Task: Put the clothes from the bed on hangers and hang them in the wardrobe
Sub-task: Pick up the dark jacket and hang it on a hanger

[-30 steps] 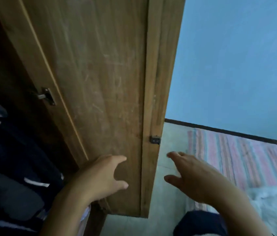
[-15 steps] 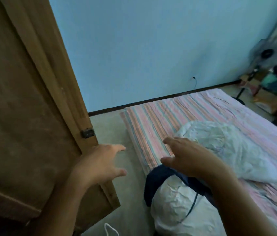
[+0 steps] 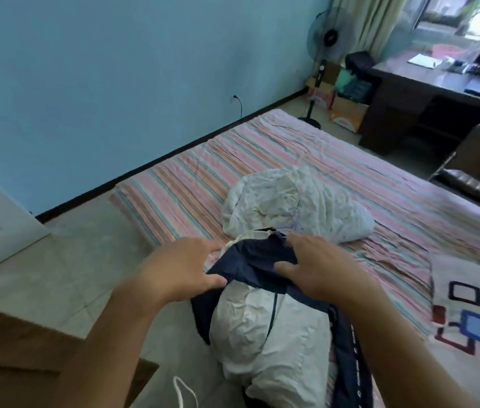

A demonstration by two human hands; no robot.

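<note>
fingers [image 3: 213, 248] of my left hand [image 3: 182, 267] and right hand [image 3: 318, 267]: spread, apparently touching the navy garment [image 3: 250, 260], near the bed's [image 3: 262, 160] front edge; gripping nothing.

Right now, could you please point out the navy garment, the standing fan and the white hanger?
navy garment [image 3: 250, 262]: head view, dark fold between the hands.
standing fan [image 3: 330, 36]: head view, round grille.
white hanger [image 3: 180, 390]: head view, hook loop.

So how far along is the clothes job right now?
Nothing shown proves anything is hung. Both the left hand and right hand reach onto the navy garment on the bed, fingers spread, not yet gripping. The white garment behind it still waits; no hanger is clearly in sight.
</note>
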